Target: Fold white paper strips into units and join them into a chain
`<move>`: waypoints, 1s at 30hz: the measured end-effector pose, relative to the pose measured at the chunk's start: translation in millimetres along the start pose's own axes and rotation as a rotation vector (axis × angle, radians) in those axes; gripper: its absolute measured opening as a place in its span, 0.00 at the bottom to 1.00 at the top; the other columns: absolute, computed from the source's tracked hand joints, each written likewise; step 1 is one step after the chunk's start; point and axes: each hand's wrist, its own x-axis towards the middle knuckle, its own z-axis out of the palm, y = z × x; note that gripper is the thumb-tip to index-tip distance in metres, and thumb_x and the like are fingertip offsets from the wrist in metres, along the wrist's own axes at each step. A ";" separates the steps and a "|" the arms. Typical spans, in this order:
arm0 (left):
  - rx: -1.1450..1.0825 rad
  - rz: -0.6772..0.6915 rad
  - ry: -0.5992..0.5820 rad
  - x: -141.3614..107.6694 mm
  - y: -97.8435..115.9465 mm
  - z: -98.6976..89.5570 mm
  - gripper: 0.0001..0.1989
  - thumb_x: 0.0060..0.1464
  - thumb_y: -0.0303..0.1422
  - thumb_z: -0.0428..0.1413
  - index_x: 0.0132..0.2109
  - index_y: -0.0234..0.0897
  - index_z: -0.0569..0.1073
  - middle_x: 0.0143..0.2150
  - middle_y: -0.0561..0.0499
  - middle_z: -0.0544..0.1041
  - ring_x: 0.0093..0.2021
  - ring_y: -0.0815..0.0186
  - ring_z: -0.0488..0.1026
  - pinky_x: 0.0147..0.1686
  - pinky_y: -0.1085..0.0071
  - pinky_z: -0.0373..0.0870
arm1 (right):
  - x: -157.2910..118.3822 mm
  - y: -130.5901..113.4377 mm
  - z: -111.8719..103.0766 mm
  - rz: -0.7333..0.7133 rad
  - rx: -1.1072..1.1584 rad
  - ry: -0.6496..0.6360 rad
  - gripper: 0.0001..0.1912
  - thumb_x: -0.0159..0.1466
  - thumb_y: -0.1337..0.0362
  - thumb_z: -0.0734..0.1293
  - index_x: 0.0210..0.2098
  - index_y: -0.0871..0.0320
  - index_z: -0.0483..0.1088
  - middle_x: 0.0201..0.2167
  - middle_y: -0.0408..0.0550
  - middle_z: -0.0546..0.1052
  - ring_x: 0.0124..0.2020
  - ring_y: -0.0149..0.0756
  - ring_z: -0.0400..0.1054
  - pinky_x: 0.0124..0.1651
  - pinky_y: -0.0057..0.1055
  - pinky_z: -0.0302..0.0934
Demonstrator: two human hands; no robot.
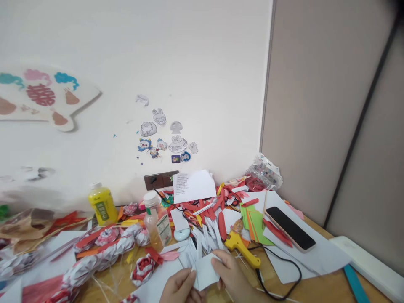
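A small white piece of paper [205,271] is held between both hands at the bottom middle of the head view. My left hand [180,287] pinches its left edge between thumb and fingers. At the upper right edge of the paper, my right hand [229,272] grips it with the thumb on top. Just beyond lies a heap of folded white paper strips [202,240]. To the right of my right hand is a yellow glue gun [241,248] with a black cord. A red and white paper rose [143,269] rests left of my left hand.
Behind stand a clear bottle [157,223] and a yellow bottle [102,205]. Red paper strips [222,225] are piled toward the wall. A phone [291,228] lies on white sheets at right, near a teal strip [356,284]. Woven paper chains [94,261] spread at left.
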 end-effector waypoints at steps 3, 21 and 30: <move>-0.007 0.056 0.042 -1.1 2.6 2.4 0.21 0.39 0.49 0.56 0.26 0.32 0.71 0.12 0.53 0.74 0.11 0.70 0.69 0.12 0.78 0.60 | -0.9 1.1 -0.9 0.015 0.050 -0.014 0.11 0.54 0.62 0.57 0.27 0.61 0.67 0.17 0.39 0.62 0.14 0.24 0.53 0.15 0.20 0.48; -0.272 -0.016 0.097 -10.5 12.8 -1.1 0.21 0.40 0.39 0.59 0.41 0.30 0.70 0.13 0.48 0.77 0.10 0.67 0.70 0.11 0.76 0.64 | -9.8 -18.0 -8.8 0.150 0.162 -0.137 0.21 0.53 0.62 0.59 0.44 0.64 0.69 0.14 0.41 0.67 0.14 0.26 0.58 0.17 0.22 0.47; -0.288 -0.021 0.031 -13.5 14.0 4.2 0.20 0.41 0.40 0.60 0.40 0.33 0.69 0.14 0.50 0.76 0.12 0.67 0.70 0.12 0.76 0.65 | -12.5 -13.0 -14.7 0.167 0.301 -0.080 0.18 0.53 0.62 0.61 0.40 0.66 0.70 0.18 0.45 0.71 0.14 0.27 0.61 0.17 0.22 0.51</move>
